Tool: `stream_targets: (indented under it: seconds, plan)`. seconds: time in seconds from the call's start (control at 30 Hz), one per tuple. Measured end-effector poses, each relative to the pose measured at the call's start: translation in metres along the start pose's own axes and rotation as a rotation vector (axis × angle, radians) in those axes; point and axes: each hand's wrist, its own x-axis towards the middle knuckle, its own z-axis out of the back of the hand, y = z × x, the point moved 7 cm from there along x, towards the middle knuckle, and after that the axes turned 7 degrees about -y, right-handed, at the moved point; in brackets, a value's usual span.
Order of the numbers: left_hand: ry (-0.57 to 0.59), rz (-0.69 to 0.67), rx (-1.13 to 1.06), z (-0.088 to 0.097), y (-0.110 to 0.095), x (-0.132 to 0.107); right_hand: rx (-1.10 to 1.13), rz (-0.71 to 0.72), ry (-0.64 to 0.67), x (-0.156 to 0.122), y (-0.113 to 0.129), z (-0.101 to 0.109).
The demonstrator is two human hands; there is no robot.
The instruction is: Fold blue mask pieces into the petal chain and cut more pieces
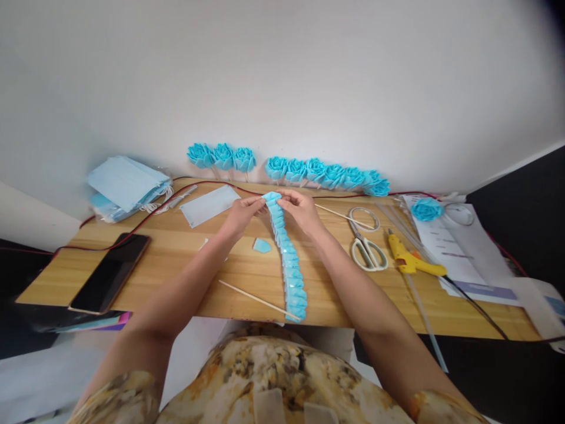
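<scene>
A long strip of overlapping blue petals (289, 259) runs from the table's front edge up to my hands. My left hand (247, 211) pinches the left side of its far end. On the opposite side, the fingers of my right hand (300, 207) are closed on the same end. A thin wooden stick (251, 298) lies across the wood, its right tip at the strip's near end. Left of the strip rests a small loose blue petal (262, 245). A flat pale blue mask sheet (210, 206) lies beyond my left hand.
Blue flowers on sticks (315, 169) lean along the wall. White-handled scissors (368, 253), a tape roll (366, 218) and a yellow glue gun (412, 259) with a cord lie right. Stacked masks (128, 182) and a phone (112, 271) are left. One blue flower (426, 209) sits on papers.
</scene>
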Motion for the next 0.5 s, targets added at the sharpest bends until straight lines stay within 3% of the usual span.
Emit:
stream_targets:
  seconds: [0.5]
  plan:
    - [0.053, 0.020, -0.016, -0.0058, 0.0004, -0.0023, -0.062, 0.034, -0.022, -0.0008, 0.0003, 0.0008]
